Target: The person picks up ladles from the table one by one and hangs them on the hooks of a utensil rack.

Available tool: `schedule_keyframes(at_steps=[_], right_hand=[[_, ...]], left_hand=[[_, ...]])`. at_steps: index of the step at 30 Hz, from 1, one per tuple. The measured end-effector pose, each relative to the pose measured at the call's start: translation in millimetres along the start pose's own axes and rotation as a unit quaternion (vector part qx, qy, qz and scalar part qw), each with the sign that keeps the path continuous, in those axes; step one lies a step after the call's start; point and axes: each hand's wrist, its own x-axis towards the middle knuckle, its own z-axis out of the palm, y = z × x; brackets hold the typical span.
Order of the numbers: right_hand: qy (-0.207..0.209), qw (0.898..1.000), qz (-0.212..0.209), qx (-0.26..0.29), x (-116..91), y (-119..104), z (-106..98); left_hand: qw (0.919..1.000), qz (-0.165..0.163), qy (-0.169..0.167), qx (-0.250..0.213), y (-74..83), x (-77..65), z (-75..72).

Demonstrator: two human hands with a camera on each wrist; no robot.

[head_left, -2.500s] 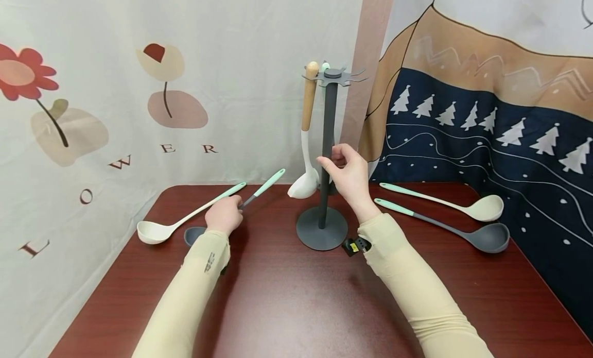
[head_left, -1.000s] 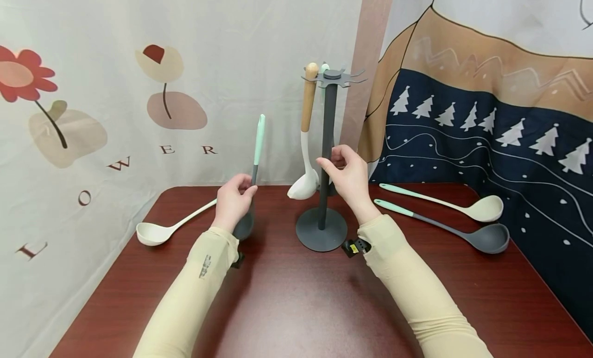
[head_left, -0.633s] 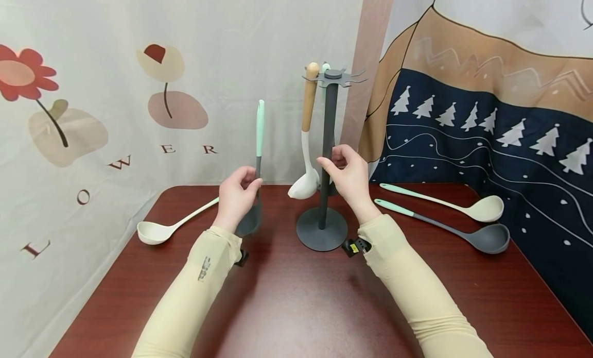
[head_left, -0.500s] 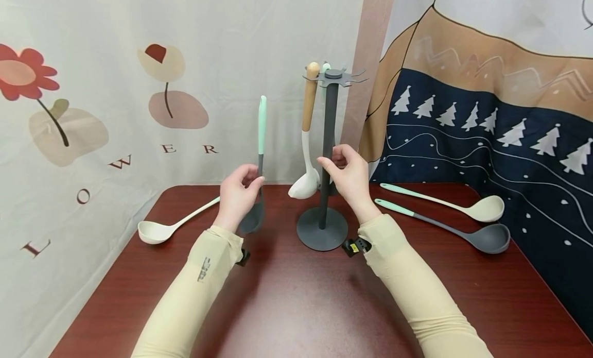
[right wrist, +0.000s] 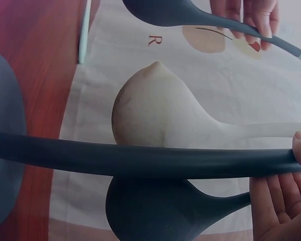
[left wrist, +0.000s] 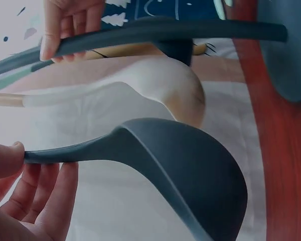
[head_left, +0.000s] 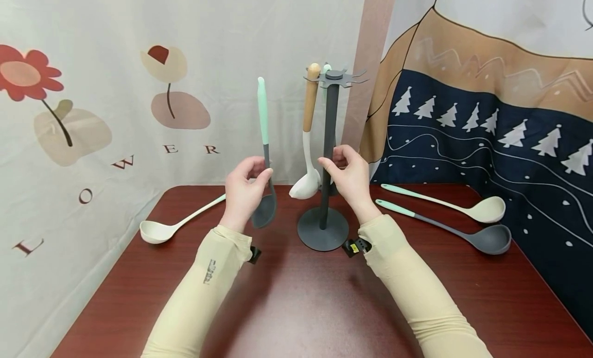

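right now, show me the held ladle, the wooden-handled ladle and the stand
Held ladle (head_left: 264, 126), head view, on its mint handle
Wooden-handled ladle (head_left: 309, 113), head view, on its handle
Stand (head_left: 329, 123), head view, on its pole

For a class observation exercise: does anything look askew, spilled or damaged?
Nothing stands out: the right hand grips the upright stand, the wooden-handled ladle hangs from it, and no spill or damage shows.

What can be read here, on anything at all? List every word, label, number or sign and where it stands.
"L O W E R": spaced letters on the pale wall cloth.
Dark print on the left sleeve: too blurred to read.
Yellow label on the black device at the right wrist: too small to read.
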Motion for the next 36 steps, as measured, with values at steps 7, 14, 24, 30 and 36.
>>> schedule_keyframes(at_steps=[7, 14, 24, 30, 36], right_hand=[[0.0, 1.0, 0.002, 0.001, 0, -1, 0], [-0.001, 1.0, 0.005, 0.002, -1, -2, 0], [-0.002, 1.0, 0.006, 0.001, -1, -1, 0], [-0.002, 1.0, 0.006, -0.001, -1, -1, 0], [0.001, 1.0, 0.0, -0.007, -2, -1, 1]], left_hand=[[0.9991, 0.012, 0.01, -0.04, 6.3, -3.9, 9.1], [0.9987, 0.031, 0.011, -0.038, 9.1, -7.7, 17.8], [0.9973, 0.046, 0.0, -0.057, 13.4, -6.7, 29.0], [0.9968, 0.047, -0.009, -0.064, 19.0, -5.5, 33.4], [0.9974, 0.047, -0.019, -0.052, 20.3, -4.3, 35.8]])
